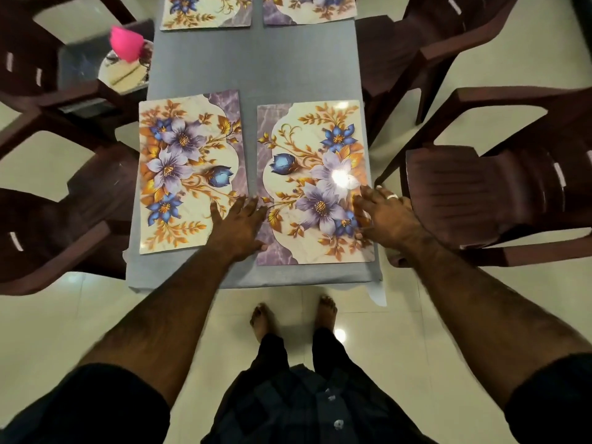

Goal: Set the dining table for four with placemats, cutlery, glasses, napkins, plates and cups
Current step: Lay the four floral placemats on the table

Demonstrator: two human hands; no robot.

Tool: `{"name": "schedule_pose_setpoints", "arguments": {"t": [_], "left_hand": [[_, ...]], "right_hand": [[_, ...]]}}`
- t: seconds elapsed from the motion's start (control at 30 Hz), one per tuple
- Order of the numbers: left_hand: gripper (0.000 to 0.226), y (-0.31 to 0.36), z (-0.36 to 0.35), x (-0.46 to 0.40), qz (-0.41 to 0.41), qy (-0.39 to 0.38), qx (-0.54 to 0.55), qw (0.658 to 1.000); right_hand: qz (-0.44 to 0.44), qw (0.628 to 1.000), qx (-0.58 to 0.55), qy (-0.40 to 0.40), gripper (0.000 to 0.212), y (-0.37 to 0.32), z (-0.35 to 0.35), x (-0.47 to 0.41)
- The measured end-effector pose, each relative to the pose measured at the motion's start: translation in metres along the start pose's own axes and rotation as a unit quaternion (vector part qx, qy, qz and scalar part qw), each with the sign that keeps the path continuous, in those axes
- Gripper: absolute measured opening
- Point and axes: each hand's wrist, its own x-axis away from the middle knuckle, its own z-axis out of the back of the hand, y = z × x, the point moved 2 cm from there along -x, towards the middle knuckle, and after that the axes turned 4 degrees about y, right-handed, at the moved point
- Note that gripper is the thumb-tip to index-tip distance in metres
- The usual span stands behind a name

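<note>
I have both hands flat, fingers spread, left hand (238,224) and right hand (382,213) pressing the near-right floral placemat (315,182) on the grey table (256,62); it seems thin, glossy, slippery, best slid by its edges.

The person wears a dark short-sleeved shirt (307,411) with pale buttons down the front, its sleeves ending at 7 and 5 o'clock. A silver ring (392,196) sits on a finger of the right hand (386,216). Dark trousers (301,350) end above bare feet (262,318).
</note>
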Motion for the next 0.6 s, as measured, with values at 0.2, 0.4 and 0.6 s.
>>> {"name": "schedule_pose_setpoints", "arguments": {"t": [0.2,0.4,0.6], "left_hand": [[0.101,0.007,-0.011,0.016,0.001,-0.001,-0.009,1.0],[0.1,0.011,-0.015,0.023,0.014,0.001,-0.018,1.0],[0.101,-0.001,-0.004,0.032,0.025,0.018,0.018,0.999]], "right_hand": [[-0.004,1.0,-0.006,-0.007,0.087,-0.001,-0.014,0.02],[-0.007,1.0,-0.014,-0.011,0.09,0.0,-0.018,0.024],[-0.032,0.998,-0.04,0.036,0.099,-0.013,-0.004,0.03]]}}
